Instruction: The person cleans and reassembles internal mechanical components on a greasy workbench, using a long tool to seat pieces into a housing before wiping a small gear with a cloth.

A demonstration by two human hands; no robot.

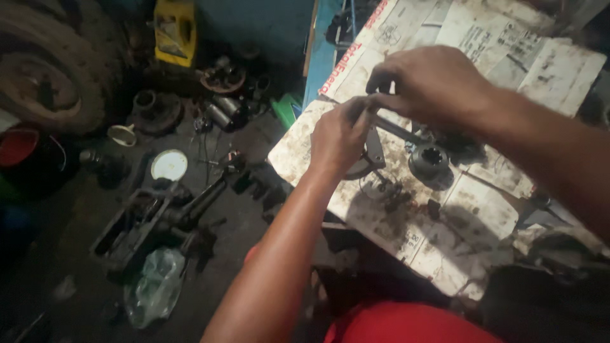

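My left hand (340, 136) and my right hand (426, 82) meet above a workbench covered with stained newspaper (483, 209). Both pinch a small dark metal part (375, 98) between their fingertips; its shape is hard to make out. A thin metal rod (397, 129) runs from under my hands toward a round splined metal hub (431, 162) lying on the paper. A dark flat bracket (375, 149) sits just below my left hand. Small greasy bits (394, 194) lie near the hub.
On the dark floor to the left lie a heavy metal housing with a shaft (159, 216), a crumpled plastic bag (152, 286), a white round lid (169, 165), a yellow can (175, 32), a large tyre (44, 70) and a red bucket (16, 146).
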